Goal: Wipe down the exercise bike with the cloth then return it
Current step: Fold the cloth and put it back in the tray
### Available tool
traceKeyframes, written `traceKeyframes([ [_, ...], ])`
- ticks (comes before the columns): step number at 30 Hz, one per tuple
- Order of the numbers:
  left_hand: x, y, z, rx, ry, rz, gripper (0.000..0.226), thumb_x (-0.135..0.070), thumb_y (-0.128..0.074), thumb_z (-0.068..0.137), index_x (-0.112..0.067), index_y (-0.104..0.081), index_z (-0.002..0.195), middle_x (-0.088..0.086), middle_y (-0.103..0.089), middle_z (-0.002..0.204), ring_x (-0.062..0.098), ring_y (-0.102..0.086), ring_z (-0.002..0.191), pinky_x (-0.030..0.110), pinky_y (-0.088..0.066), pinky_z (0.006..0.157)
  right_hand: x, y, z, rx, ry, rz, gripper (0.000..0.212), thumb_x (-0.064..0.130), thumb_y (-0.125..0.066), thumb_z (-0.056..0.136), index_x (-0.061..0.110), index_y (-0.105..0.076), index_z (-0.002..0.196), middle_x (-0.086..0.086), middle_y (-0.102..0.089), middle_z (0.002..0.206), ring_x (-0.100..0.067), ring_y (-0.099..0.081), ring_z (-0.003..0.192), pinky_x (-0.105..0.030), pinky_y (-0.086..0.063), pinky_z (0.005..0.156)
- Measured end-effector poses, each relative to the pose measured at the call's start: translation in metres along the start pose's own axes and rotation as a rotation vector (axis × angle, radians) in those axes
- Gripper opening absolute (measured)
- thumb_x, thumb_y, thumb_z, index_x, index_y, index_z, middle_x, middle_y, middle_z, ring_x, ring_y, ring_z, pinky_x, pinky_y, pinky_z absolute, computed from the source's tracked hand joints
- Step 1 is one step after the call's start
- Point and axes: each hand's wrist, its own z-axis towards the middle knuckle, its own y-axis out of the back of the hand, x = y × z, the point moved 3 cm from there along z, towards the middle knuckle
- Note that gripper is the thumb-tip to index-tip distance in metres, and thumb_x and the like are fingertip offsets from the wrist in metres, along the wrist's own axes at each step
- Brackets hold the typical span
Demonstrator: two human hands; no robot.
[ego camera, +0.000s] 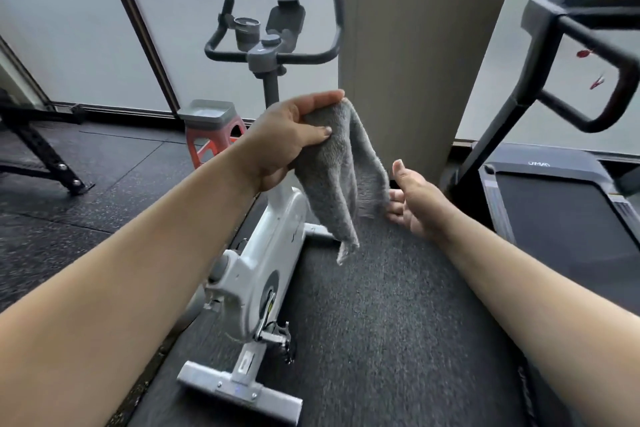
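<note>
At far left a dark rack leg [52, 163] stands on the rubber floor [104, 191]. Next, a red stool [214, 135] sits behind the exercise bike [256, 270], whose handlebars [270, 48] rise at centre. The left hand [284, 146] has its grip clamped on the grey cloth [339, 177], thumb pressing a bunched top edge; the cloth hangs free above the bike's white body, not touching it. The right hand [415, 198] is spread apart, empty, just beside the dangling edge. Risk: the loose tail may snag the pedal [277, 340] or slip from that pinch. A treadmill [554, 201] stands at right.
</note>
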Motion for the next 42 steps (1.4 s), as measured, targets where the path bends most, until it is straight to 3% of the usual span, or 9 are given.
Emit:
traceKeyframes([
  [4,-0.004,0.007,-0.048,0.015,0.025,-0.047,0.05,0.012,-0.046,0.089,-0.017,-0.055,0.128,0.008,-0.063,0.114,0.016,-0.061,0.098,0.03,-0.053,0.092,-0.043,-0.045,-0.047,0.002,-0.106,-0.021,0.061,0.059,-0.036,0.091,0.03,-0.023,0.143,-0.013,-0.065,0.104,-0.024,-0.066,0.087,-0.038,-0.047,0.083],
  [9,-0.005,0.018,-0.099,0.007,0.053,-0.113,0.053,0.013,-0.045,0.089,-0.015,-0.052,0.133,0.009,-0.063,0.111,0.019,-0.061,0.096,0.036,-0.05,0.095,-0.072,-0.099,-0.095,0.189,-0.267,0.051,0.048,0.066,-0.021,0.091,0.028,-0.048,0.102,-0.015,-0.068,0.106,-0.028,-0.063,0.096,-0.042,-0.041,0.092],
  [13,0.0,0.039,-0.144,-0.073,0.052,-0.106,0.052,0.012,-0.046,0.089,-0.016,-0.052,0.132,0.008,-0.063,0.109,0.018,-0.062,0.092,0.033,-0.053,0.089,-0.076,-0.125,-0.119,0.22,-0.164,0.142,0.036,0.042,-0.047,0.095,0.019,-0.056,0.122,-0.004,-0.067,0.086,-0.014,-0.062,0.07,-0.028,-0.05,0.064],
  [19,0.018,0.077,-0.221,-0.313,0.05,-0.05,0.051,0.013,-0.049,0.087,-0.017,-0.055,0.128,0.007,-0.065,0.101,0.018,-0.063,0.091,0.026,-0.057,0.079,-0.08,-0.142,-0.147,0.24,-0.003,0.161,0.061,-0.006,-0.052,0.086,0.032,-0.043,0.133,-0.009,-0.067,0.105,-0.02,-0.061,0.085,-0.038,-0.052,0.072],
  [22,0.03,0.099,-0.268,-0.483,0.072,0.076,0.045,0.011,-0.051,0.087,-0.016,-0.057,0.123,0.013,-0.063,0.106,0.026,-0.065,0.086,0.019,-0.057,0.063,-0.079,-0.157,-0.167,0.275,0.009,0.177,0.053,-0.007,-0.047,0.087,0.032,-0.054,0.122,0.0,-0.068,0.099,-0.011,-0.061,0.08,-0.032,-0.048,0.071],
  [30,0.049,0.177,-0.39,-0.708,0.141,0.181,0.05,-0.001,-0.062,0.079,-0.034,-0.063,0.116,0.017,-0.06,0.107,0.034,-0.061,0.098,0.053,-0.052,0.09,-0.087,-0.243,-0.21,0.468,0.003,0.138,0.021,0.003,-0.058,0.087,0.006,-0.064,0.107,-0.005,-0.064,0.078,-0.014,-0.059,0.07,-0.02,-0.053,0.063],
  [32,0.044,0.197,-0.415,-0.728,0.128,0.193,0.051,-0.001,-0.061,0.08,-0.034,-0.062,0.118,0.018,-0.06,0.107,0.032,-0.06,0.097,0.054,-0.05,0.093,-0.095,-0.278,-0.215,0.508,-0.003,0.073,0.026,0.006,-0.061,0.086,0.006,-0.062,0.112,-0.003,-0.066,0.074,-0.013,-0.061,0.065,-0.024,-0.051,0.063],
  [38,0.026,0.263,-0.463,-0.633,0.07,0.206,0.051,0.013,-0.049,0.087,-0.021,-0.06,0.123,-0.002,-0.06,0.123,0.005,-0.064,0.101,0.021,-0.053,0.081,-0.124,-0.398,-0.231,0.665,-0.057,-0.014,0.047,-0.007,-0.064,0.08,0.009,-0.056,0.124,-0.01,-0.063,0.08,-0.013,-0.064,0.06,-0.023,-0.053,0.06],
  [42,0.011,0.317,-0.488,-0.622,0.076,0.295,0.051,0.011,-0.051,0.086,-0.026,-0.062,0.119,0.013,-0.064,0.12,0.021,-0.063,0.101,0.034,-0.054,0.089,-0.14,-0.479,-0.236,0.777,-0.072,-0.113,0.057,-0.011,-0.062,0.08,0.011,-0.051,0.132,-0.011,-0.063,0.088,-0.018,-0.059,0.069,-0.026,-0.052,0.065],
])
